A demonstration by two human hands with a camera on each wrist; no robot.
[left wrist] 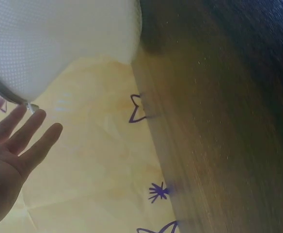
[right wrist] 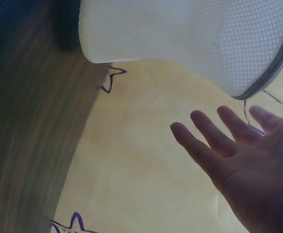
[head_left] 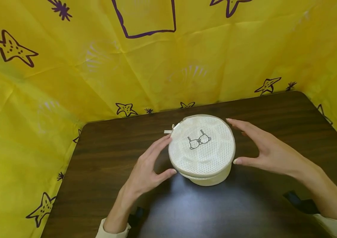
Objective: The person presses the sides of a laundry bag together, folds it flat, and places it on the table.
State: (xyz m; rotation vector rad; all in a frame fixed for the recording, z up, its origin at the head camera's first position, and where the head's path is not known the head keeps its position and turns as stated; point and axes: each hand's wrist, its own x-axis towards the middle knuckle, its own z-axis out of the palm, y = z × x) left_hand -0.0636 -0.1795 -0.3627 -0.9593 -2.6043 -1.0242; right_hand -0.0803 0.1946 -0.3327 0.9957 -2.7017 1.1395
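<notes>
A round white mesh laundry bag (head_left: pixel 201 148) stands on the dark wooden table, its flat top printed with a bra drawing. A grey-beige rim runs around the top, with a zip pull and a small white tag (head_left: pixel 168 132) at its upper left. My left hand (head_left: pixel 146 168) is at the bag's left side, fingers extended and fingertips at the rim; whether they touch it I cannot tell. On the opposite side my right hand (head_left: pixel 264 148) is spread with thumb and fingers apart, just off the rim. In the right wrist view, a gap shows between those fingers and the bag (right wrist: pixel 180 34).
The brown wooden table (head_left: pixel 112 148) has rounded far corners. Yellow cloth (head_left: pixel 156 72) with purple starfish and square outlines hangs behind it and at both sides. Dark straps (head_left: pixel 301 201) are near both wrists, below light sleeves (head_left: pixel 113 229).
</notes>
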